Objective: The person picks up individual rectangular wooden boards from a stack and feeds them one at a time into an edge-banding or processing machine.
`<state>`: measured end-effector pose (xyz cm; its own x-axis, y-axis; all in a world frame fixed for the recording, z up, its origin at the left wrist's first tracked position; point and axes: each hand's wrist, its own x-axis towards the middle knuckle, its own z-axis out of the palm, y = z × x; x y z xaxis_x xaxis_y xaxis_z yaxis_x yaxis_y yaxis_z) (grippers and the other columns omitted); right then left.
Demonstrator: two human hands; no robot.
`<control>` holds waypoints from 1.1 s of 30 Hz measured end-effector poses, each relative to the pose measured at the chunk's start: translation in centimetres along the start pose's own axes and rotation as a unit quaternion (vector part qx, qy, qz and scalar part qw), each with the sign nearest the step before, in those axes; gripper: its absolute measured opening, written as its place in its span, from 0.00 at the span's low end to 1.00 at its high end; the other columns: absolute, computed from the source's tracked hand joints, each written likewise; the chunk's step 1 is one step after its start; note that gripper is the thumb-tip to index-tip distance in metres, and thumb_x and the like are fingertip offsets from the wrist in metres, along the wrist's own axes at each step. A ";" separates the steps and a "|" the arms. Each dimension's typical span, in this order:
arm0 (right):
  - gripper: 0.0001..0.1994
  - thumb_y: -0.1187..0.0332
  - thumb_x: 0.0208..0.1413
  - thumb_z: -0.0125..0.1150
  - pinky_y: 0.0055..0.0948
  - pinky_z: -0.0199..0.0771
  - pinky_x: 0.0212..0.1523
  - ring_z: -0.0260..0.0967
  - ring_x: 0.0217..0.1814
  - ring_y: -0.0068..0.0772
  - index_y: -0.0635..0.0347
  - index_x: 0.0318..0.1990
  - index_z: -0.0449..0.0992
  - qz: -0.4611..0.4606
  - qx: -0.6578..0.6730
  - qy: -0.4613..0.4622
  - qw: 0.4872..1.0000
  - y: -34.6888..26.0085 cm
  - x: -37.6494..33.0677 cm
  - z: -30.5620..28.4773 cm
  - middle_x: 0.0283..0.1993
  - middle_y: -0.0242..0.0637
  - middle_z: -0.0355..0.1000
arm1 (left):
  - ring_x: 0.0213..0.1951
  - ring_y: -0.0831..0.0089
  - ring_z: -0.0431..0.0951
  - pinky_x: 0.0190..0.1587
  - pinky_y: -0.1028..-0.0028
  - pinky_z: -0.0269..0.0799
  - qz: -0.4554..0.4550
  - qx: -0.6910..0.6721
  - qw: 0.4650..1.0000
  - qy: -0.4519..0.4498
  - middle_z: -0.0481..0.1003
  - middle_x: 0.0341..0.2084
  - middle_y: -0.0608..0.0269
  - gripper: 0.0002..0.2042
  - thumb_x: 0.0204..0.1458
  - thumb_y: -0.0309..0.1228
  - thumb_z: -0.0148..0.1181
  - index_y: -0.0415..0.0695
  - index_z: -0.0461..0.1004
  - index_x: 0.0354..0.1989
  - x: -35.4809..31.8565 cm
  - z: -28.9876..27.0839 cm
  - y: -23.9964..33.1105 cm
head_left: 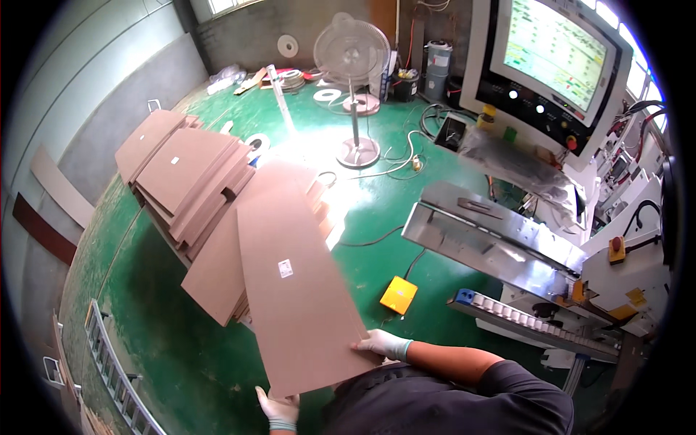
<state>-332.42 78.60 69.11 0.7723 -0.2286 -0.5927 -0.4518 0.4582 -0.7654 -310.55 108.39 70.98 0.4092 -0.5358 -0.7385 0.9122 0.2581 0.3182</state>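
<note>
A long brown board (pixel 297 319) with a small white label slants away from my body, its far end over the stacked boards. My right hand (pixel 388 345), in a pale glove, grips its right edge near the close end, thumb on top. At the near left corner is my left hand (pixel 279 410), also gloved, its fingers partly hidden by the board and its thumb sticking out beside the edge. Stacks of similar brown boards (pixel 190 163) lie beyond and to the left, some with labels.
To the right stands a machine with a metal infeed table (pixel 493 221), a roller rail (pixel 533 319) and a control screen (pixel 554 51). A yellow foot pedal (pixel 399 295) sits on the green floor. A standing fan (pixel 353 54) is ahead, and a ladder-like metal frame (pixel 119 370) lies at left.
</note>
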 end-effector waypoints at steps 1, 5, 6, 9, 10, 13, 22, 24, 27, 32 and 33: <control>0.27 0.47 0.63 0.61 0.35 0.73 0.58 0.75 0.57 0.36 0.59 0.60 0.74 -0.013 0.039 0.011 0.999 -1.0 -0.7 -0.7 0.58 0.39 0.77 | 0.49 0.61 0.80 0.43 0.63 0.78 -0.005 0.069 0.998 -0.013 0.78 0.53 0.61 0.32 0.65 0.63 0.39 0.50 0.73 0.61 -0.1 0.2 0.0; 0.22 0.49 0.65 0.59 0.35 0.75 0.54 0.76 0.54 0.33 0.56 0.57 0.74 -0.103 0.326 0.092 0.935 -6.3 -7.3 -3.8 0.56 0.36 0.77 | 0.40 0.60 0.80 0.35 0.68 0.73 -0.001 0.319 0.944 -0.082 0.80 0.44 0.61 0.23 0.63 0.52 0.55 0.50 0.73 0.56 -0.4 7.5 -2.1; 0.21 0.50 0.65 0.58 0.36 0.75 0.53 0.77 0.53 0.32 0.56 0.56 0.74 -0.138 0.380 0.101 0.909 -7.0 -9.1 -4.6 0.55 0.35 0.77 | 0.41 0.59 0.80 0.35 0.67 0.74 -0.022 0.306 0.945 -0.115 0.80 0.44 0.60 0.21 0.63 0.50 0.56 0.49 0.73 0.57 -0.3 9.6 -3.4; 0.23 0.52 0.68 0.55 0.40 0.71 0.59 0.73 0.57 0.34 0.58 0.61 0.71 -0.231 0.392 0.089 0.886 -4.0 -10.6 -7.5 0.58 0.37 0.74 | 0.43 0.57 0.80 0.39 0.66 0.75 -0.114 0.260 0.942 -0.176 0.79 0.47 0.57 0.19 0.64 0.44 0.57 0.48 0.71 0.58 -0.3 15.9 -8.4; 0.25 0.53 0.69 0.53 0.42 0.69 0.63 0.71 0.60 0.35 0.60 0.65 0.69 -0.257 0.382 0.077 0.884 -2.5 -10.4 -8.5 0.60 0.38 0.73 | 0.44 0.57 0.80 0.41 0.66 0.75 -0.143 0.250 0.941 -0.179 0.79 0.48 0.57 0.18 0.65 0.42 0.57 0.47 0.72 0.58 -0.5 18.0 -10.2; 0.24 0.61 0.64 0.63 0.35 0.71 0.61 0.71 0.57 0.31 0.64 0.62 0.71 -0.213 0.270 0.093 0.934 -2.6 -12.0 -4.9 0.57 0.37 0.74 | 0.53 0.61 0.77 0.53 0.59 0.75 -0.257 0.278 0.897 -0.229 0.78 0.51 0.62 0.19 0.63 0.39 0.60 0.47 0.71 0.60 0.6 19.8 -14.1; 0.20 0.66 0.58 0.61 0.31 0.73 0.55 0.74 0.51 0.30 0.70 0.55 0.75 -0.200 0.232 0.324 0.895 -0.3 -15.1 -5.6 0.50 0.41 0.77 | 0.59 0.60 0.72 0.65 0.55 0.66 -0.233 0.281 0.909 -0.202 0.74 0.57 0.62 0.23 0.66 0.46 0.50 0.47 0.69 0.63 9.7 23.2 -15.2; 0.19 0.66 0.60 0.61 0.29 0.72 0.55 0.73 0.52 0.28 0.70 0.55 0.75 -0.227 0.253 0.362 0.868 0.5 -15.7 -5.7 0.50 0.40 0.77 | 0.60 0.59 0.72 0.65 0.55 0.66 -0.176 0.271 0.930 -0.175 0.74 0.58 0.61 0.24 0.66 0.47 0.46 0.47 0.69 0.64 14.4 24.3 -12.8; 0.20 0.65 0.62 0.60 0.28 0.71 0.56 0.72 0.53 0.27 0.71 0.56 0.75 -0.230 0.250 0.424 0.839 1.8 -16.5 -5.9 0.51 0.39 0.78 | 0.61 0.58 0.71 0.66 0.55 0.66 -0.103 0.255 0.952 -0.135 0.73 0.60 0.60 0.25 0.67 0.49 0.41 0.46 0.69 0.65 21.7 25.7 -7.9; 0.21 0.60 0.65 0.60 0.28 0.71 0.55 0.73 0.50 0.26 0.70 0.55 0.77 -0.226 0.249 0.528 0.780 1.4 -17.9 -4.9 0.49 0.37 0.79 | 0.63 0.55 0.70 0.67 0.54 0.65 -0.051 0.251 0.962 -0.098 0.71 0.63 0.57 0.29 0.69 0.51 0.33 0.45 0.68 0.66 31.7 27.4 0.1; 0.21 0.59 0.65 0.60 0.27 0.71 0.54 0.73 0.50 0.25 0.70 0.55 0.77 -0.222 0.251 0.546 0.768 1.6 -18.0 -4.9 0.48 0.36 0.79 | 0.64 0.55 0.70 0.67 0.53 0.65 -0.054 0.258 0.960 -0.097 0.71 0.64 0.56 0.30 0.69 0.52 0.32 0.45 0.68 0.66 33.2 27.8 1.5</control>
<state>-349.21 79.25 77.33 -0.1595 -0.9161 -0.3678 0.1884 0.3375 -0.9223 -295.06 68.59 63.44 0.2613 -0.6897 -0.6753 0.8179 -0.2133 0.5343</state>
